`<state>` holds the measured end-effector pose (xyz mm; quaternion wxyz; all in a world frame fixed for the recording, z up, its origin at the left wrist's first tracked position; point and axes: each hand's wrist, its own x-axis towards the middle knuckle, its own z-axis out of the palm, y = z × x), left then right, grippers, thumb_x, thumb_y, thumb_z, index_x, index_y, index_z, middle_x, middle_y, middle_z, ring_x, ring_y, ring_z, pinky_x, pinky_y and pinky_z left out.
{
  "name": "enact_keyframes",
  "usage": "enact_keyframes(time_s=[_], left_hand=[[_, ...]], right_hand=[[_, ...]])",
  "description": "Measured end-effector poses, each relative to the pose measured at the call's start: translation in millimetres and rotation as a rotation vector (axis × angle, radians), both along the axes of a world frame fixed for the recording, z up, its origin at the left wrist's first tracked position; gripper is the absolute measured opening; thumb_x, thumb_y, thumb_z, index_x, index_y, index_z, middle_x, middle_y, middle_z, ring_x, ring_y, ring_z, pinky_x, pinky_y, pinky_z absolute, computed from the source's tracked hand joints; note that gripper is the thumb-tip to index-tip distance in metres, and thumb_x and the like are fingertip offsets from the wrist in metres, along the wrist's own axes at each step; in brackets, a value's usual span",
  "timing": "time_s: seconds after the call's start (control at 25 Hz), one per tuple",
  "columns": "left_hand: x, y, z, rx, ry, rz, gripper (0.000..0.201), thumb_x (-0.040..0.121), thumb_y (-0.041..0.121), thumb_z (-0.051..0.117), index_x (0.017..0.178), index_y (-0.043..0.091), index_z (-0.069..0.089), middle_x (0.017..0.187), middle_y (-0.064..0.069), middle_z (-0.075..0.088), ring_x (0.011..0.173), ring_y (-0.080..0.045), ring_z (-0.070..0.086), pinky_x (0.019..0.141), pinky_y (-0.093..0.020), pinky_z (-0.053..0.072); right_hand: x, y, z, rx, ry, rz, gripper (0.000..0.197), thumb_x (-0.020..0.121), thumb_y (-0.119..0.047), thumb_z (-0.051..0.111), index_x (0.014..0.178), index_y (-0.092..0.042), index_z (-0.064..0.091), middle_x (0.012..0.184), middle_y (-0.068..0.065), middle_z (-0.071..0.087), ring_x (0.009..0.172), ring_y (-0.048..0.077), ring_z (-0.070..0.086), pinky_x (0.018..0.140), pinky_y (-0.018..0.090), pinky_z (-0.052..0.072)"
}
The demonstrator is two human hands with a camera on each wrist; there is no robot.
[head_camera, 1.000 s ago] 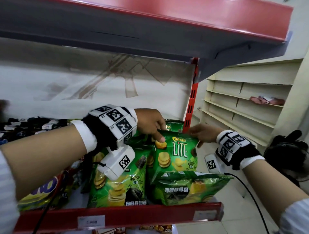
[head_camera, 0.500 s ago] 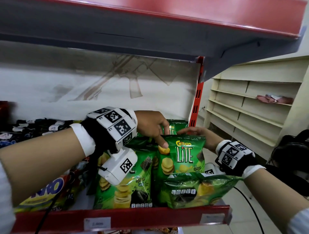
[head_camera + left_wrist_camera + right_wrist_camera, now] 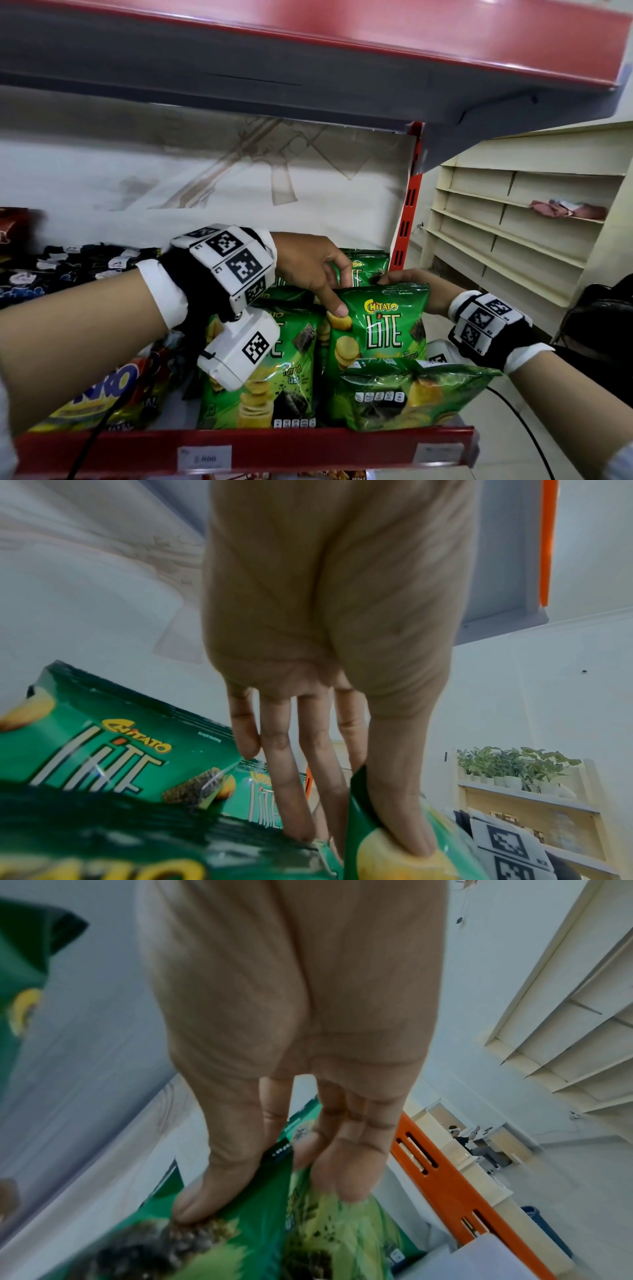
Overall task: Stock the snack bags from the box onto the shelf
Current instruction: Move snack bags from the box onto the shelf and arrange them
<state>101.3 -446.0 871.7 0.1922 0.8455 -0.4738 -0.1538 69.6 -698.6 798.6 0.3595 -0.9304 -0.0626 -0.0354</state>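
A green Chitato Lite snack bag [image 3: 380,325] stands upright on the red-edged shelf [image 3: 308,448], near its right end. My left hand [image 3: 318,274] pinches the bag's upper left edge, thumb on the front [image 3: 407,829], fingers behind. My right hand [image 3: 411,284] pinches the bag's upper right corner [image 3: 284,1183], thumb in front. More green bags stand behind it [image 3: 366,263] and to its left [image 3: 270,370]. Another green bag [image 3: 411,394] lies flat at the shelf front, below the held one. The box is not in view.
Dark and yellow snack packs [image 3: 78,387] fill the shelf's left side. The upper shelf [image 3: 308,68] overhangs close above. A red upright post [image 3: 407,212] bounds the right end. Cream shelving [image 3: 513,222] stands beyond on the right.
Both hands have stayed on the green bag, which now stands a little more upright. My right hand has slid from behind its top to its upper right corner.
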Motion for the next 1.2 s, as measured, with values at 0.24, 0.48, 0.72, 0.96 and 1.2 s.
enact_keyframes(time_s=[0.24,0.48,0.72,0.96,1.2], left_hand=[[-0.4,-2.8,2.0,-0.023,-0.031,0.025,0.019,0.074,0.03,0.078,0.078,0.028,0.059,0.066,0.015,0.06,0.05,0.008,0.05,0.049,-0.002,0.034],[14.3,-22.4,5.8,-0.044,-0.231,0.189,0.032,0.073,0.025,0.08,0.098,0.011,0.067,0.074,0.008,0.059,0.069,-0.009,0.053,0.059,-0.018,0.039],[30.4,-34.8,-6.5,-0.009,-0.133,0.243,0.026,0.072,0.023,0.082,0.076,0.017,0.057,0.07,0.0,0.06,0.047,-0.01,0.056,0.046,-0.014,0.044],[29.3,-37.9,-7.1,0.06,-0.112,0.218,0.025,0.072,0.025,0.081,0.083,0.017,0.061,0.083,-0.006,0.068,0.055,-0.011,0.058,0.058,-0.018,0.046],[9.9,-5.3,21.9,-0.009,-0.165,0.214,0.03,0.07,0.039,0.08,0.094,0.024,0.072,0.094,0.004,0.073,0.085,-0.008,0.064,0.068,-0.015,0.042]], right_hand=[[-6.6,-7.6,13.9,0.232,-0.194,-0.115,0.023,0.081,0.009,0.063,0.083,-0.015,0.061,0.085,0.001,0.063,0.073,0.007,0.062,0.069,0.013,0.048],[-0.4,-2.4,12.7,0.505,-0.202,-0.152,0.024,0.083,0.014,0.056,0.085,-0.01,0.058,0.083,0.005,0.061,0.071,0.012,0.061,0.059,0.018,0.054],[-10.4,-11.0,1.4,0.795,-0.104,-0.013,0.034,0.081,-0.025,0.057,0.114,-0.014,0.06,0.104,0.005,0.068,0.095,0.017,0.067,0.076,0.026,0.054],[-13.8,-4.2,3.0,0.533,-0.129,-0.065,0.062,0.065,-0.022,0.074,0.123,-0.022,0.053,0.121,0.014,0.062,0.107,0.025,0.064,0.088,0.031,0.052],[-65.9,2.3,46.8,0.357,-0.213,-0.086,0.045,0.074,-0.033,0.065,0.116,-0.021,0.062,0.122,0.004,0.064,0.114,0.021,0.059,0.09,0.035,0.049]])
